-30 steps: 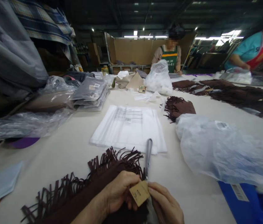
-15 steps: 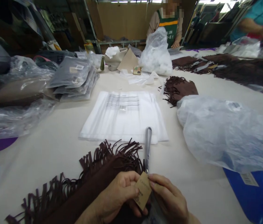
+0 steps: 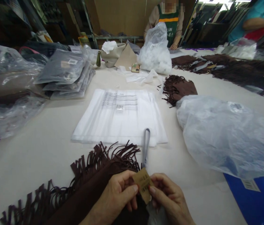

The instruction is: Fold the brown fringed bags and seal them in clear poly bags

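A small brown card tag (image 3: 142,183) is pinched between my two hands at the lower middle. My left hand (image 3: 120,190) is closed on its left edge, thumb in front. My right hand (image 3: 168,195) grips its right side, also with the thumb in front. Beneath my hands and to the left lies a dark brown fringed cloth (image 3: 85,190). A grey strap loop (image 3: 146,145) extends up behind the tag, over the near edge of a stack of white plastic bags (image 3: 120,125). Greyish plastic shows below my right hand.
Clear bagged packs (image 3: 61,70) are piled at left. A large cloudy plastic bag (image 3: 225,134) lies at right over something blue (image 3: 246,193). Another brown fringed piece (image 3: 181,89) sits beyond it. Across the table stands a person in a green apron (image 3: 169,25); another is at far right.
The tag has turned in my fingers and shows different print. My right thumb now lies across its front. The view has shifted slightly.
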A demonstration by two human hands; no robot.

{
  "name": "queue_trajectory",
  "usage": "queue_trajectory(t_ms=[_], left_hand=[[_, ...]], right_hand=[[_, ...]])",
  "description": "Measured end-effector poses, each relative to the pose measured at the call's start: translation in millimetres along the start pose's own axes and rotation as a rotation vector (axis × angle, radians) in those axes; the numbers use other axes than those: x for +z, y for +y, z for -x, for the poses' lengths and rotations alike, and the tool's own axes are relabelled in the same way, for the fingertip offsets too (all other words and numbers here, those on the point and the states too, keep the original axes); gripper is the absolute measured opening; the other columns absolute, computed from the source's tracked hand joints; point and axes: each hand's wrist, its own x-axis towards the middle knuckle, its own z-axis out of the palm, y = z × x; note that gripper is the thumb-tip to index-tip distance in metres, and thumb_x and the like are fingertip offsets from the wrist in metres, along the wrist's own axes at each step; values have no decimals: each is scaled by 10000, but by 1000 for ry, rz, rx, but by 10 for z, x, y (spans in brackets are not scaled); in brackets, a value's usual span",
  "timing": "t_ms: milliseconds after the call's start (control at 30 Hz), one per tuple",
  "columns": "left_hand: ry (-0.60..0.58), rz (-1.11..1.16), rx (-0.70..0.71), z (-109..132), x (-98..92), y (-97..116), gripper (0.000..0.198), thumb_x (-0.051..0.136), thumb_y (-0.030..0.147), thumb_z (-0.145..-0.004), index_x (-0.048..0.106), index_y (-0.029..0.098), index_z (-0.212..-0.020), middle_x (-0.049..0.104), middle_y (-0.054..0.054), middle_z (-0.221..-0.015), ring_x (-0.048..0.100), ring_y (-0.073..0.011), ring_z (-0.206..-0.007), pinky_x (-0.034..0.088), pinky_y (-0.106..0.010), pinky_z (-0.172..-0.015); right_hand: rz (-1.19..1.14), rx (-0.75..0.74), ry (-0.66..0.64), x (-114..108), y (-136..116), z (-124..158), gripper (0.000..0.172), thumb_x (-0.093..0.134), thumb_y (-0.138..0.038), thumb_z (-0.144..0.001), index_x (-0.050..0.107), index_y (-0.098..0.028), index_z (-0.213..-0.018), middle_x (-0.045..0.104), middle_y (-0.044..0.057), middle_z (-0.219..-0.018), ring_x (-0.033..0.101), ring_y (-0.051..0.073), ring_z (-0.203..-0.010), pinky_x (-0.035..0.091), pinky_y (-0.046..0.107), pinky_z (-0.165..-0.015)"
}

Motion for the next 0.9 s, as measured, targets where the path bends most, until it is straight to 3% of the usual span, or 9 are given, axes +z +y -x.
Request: queue_trajectory(t_ms=[200,300,900], left_hand=[[16,-27,-20,-56,27,-25,305,550,394,-707,573,116,-831,557,11,-516,470,-78,-410,338,-174,-399],[30,-14,-32,-52,42,-19,284,559,381,-690,566,118,-799,550,17,-504,466,-73,-400,331,-167,-391],[71,63,-8,-33,-1,-56,244,574,300,-682,567,114,-840,599,8,-551,509,-78,-394,328,-149,-362]], right_hand=[[54,-5,11,-22,10,-12,332,665,-486,-714,662,-176,-832,560,-21,-585,447,71,-461,343,194,-441],[72,-18,-64,-48,25,-31,290,632,-453,-760,662,-185,-865,584,-12,-626,461,80,-504,356,191,-462],[86,-96,-187,-140,35,-38,212,595,-370,-807,666,-232,-952,639,-9,-685,511,72,-508,404,165,-469]])
